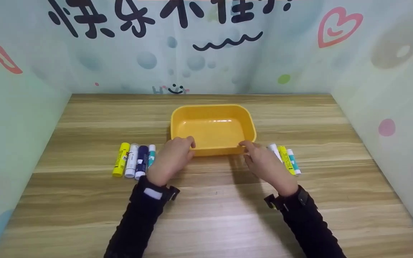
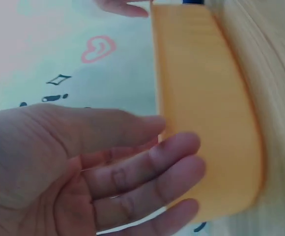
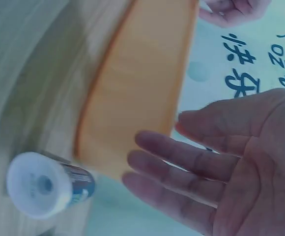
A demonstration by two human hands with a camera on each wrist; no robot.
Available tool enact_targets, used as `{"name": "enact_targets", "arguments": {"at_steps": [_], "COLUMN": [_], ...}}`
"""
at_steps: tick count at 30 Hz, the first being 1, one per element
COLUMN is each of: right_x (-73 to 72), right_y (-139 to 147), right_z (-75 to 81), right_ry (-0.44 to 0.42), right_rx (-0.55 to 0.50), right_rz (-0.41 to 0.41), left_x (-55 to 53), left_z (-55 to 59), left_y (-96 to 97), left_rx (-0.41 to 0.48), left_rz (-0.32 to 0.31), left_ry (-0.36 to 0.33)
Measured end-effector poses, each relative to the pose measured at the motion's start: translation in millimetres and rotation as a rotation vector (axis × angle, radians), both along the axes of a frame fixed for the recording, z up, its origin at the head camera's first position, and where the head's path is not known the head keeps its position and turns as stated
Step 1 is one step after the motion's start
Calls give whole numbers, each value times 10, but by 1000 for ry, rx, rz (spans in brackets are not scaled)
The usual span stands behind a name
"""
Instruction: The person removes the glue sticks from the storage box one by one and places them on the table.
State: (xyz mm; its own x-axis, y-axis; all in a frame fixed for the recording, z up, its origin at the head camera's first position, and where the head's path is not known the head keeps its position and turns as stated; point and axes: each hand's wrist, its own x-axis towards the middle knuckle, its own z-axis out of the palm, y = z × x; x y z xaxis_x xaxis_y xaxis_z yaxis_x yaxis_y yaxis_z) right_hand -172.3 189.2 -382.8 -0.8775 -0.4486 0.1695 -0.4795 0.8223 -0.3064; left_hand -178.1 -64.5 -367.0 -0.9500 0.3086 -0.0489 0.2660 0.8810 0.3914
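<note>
A yellow rectangular plastic basin (image 1: pixel 213 151) with rounded corners stands at the middle of the table. At its near left corner my left hand (image 1: pixel 172 157) pinches the rim between thumb and index finger; the other fingers (image 2: pixel 179 172) lie loosely along the outer wall in the left wrist view. My right hand (image 1: pixel 265 165) pinches the rim near the right corner, its remaining fingers (image 3: pixel 152 167) spread by the outside wall. Close to my left hand lie several glue sticks: a yellow one (image 1: pixel 121 159), a white one (image 1: pixel 132 160), a dark blue one (image 1: pixel 142 160) and a teal-and-white one (image 1: pixel 151 154).
Right of my right hand lie a white glue stick (image 1: pixel 274 149), a yellow one (image 1: pixel 286 159) and a teal-and-white one (image 1: pixel 294 162), partly behind the hand. Printed cloth walls (image 1: pixel 206 71) enclose the wooden table (image 1: pixel 210 215) at the back and both sides.
</note>
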Motion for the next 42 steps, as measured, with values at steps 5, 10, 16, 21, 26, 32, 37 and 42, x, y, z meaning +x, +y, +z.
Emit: {"name": "enact_targets", "arguments": {"at_steps": [5, 10, 16, 21, 26, 32, 37, 42], "right_x": [-46, -118, -220, -250, -252, -272, -294, -297], "right_y": [-14, -43, -75, -49, 21, 96, 157, 217], "right_z": [-121, -247, -375, -395, -356, -332, -311, -298], "right_ry": [7, -19, 4, -40, -142, -142, -144, -94], "right_rx": [-8, -37, -78, -66, 19, 96, 127, 100], "right_rz": [-13, 12, 22, 13, 14, 18, -11, 9], "left_x": [-77, -127, -175, -199, -212, -208, -208, -233], "left_z": [-90, -189, -278, -311, -323, -329, -310, -323], "left_y": [4, 4, 15, 27, 34, 23, 8, -27], "left_rx": [20, 38, 57, 50, 46, 60, 70, 103], "left_rz": [32, 28, 9, 13, 2, -30, -11, 74], "left_ry": [73, 133, 129, 86, 62, 57, 70, 149]}}
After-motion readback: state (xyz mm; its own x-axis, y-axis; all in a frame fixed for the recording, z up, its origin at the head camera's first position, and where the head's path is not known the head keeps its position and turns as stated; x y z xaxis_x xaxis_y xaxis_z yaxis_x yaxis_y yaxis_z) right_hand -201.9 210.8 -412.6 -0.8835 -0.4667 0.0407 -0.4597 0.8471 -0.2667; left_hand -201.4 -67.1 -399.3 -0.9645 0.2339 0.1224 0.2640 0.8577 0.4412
